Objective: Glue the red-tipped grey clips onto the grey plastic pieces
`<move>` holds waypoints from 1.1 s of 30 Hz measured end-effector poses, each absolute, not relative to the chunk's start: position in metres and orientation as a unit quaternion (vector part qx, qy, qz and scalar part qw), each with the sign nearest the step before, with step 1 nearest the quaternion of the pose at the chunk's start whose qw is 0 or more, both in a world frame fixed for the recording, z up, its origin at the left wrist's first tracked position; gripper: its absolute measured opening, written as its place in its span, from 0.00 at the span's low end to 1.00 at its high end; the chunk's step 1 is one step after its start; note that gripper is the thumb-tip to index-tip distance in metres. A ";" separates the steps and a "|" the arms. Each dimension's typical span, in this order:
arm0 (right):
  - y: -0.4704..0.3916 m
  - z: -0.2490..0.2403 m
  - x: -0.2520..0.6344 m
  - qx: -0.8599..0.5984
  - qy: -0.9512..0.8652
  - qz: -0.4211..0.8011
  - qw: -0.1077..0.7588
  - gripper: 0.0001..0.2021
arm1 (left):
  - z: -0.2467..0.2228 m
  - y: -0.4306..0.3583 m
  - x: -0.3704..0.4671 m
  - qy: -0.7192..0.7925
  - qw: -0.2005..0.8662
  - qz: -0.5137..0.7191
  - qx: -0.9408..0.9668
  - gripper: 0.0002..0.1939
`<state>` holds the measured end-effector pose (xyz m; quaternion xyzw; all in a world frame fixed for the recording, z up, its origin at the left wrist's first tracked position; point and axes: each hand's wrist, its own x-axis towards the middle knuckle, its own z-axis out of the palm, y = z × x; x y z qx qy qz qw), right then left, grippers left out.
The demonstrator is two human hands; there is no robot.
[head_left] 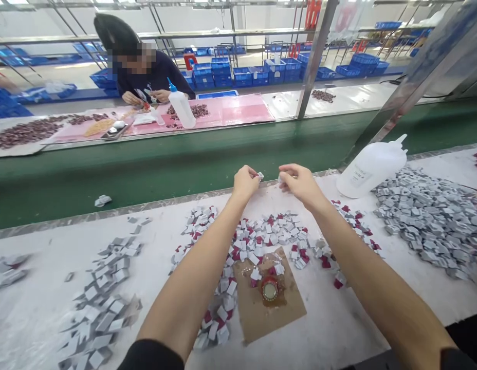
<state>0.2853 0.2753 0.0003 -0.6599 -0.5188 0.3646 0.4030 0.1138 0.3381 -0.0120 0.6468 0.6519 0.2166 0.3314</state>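
Note:
Both my arms reach over the white table toward its far edge. My left hand (246,182) is pinched on a small grey-white piece (260,176). A little to the right, my right hand (298,184) has its thumb and index finger curled round a small pale piece (280,178), partly hidden. Below my hands lie scattered grey-white and dark red pieces (279,229). Nearer to me, a brown cardboard square (250,321) bears a round metal cap (270,291) in a reddish wet patch, with a few pieces beside it.
A big heap of grey pieces (431,216) and a white bottle (371,167) are at the right. More grey pieces (107,308) lie left. Beyond the green belt (161,167), a person works at a pink-covered table (238,110). A metal post (315,61) stands there.

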 end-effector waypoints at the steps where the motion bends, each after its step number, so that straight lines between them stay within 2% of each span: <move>1: 0.252 0.002 0.290 -0.646 -0.510 0.383 0.420 0.14 | -0.015 0.345 0.118 0.652 0.332 0.214 0.647 0.22; 8: 0.109 0.000 0.300 -0.592 -0.444 0.465 0.487 0.24 | -0.023 0.358 0.129 0.671 0.298 0.223 0.641 0.22; 13: 0.081 -0.005 0.286 -0.544 -0.305 0.519 0.585 0.22 | -0.005 0.337 0.123 0.688 0.267 0.246 0.629 0.23; 16: 0.075 -0.001 0.278 -0.513 -0.261 0.516 0.635 0.19 | 0.017 0.294 0.115 0.654 0.286 0.261 0.650 0.17; 19: 0.064 0.003 0.271 -0.502 -0.274 0.504 0.647 0.16 | 0.039 0.222 0.098 0.567 0.345 0.266 0.699 0.12; 24: 0.039 0.010 0.258 -0.509 -0.355 0.499 0.605 0.12 | 0.050 0.104 0.070 0.438 0.501 0.294 0.686 0.11; 29: 0.024 0.015 0.246 -0.489 -0.405 0.502 0.587 0.05 | 0.035 0.059 0.064 0.423 0.594 0.361 0.582 0.08; 33: 0.016 0.013 0.244 -0.471 -0.430 0.525 0.563 0.12 | 0.020 0.042 0.063 0.418 0.700 0.386 0.432 0.14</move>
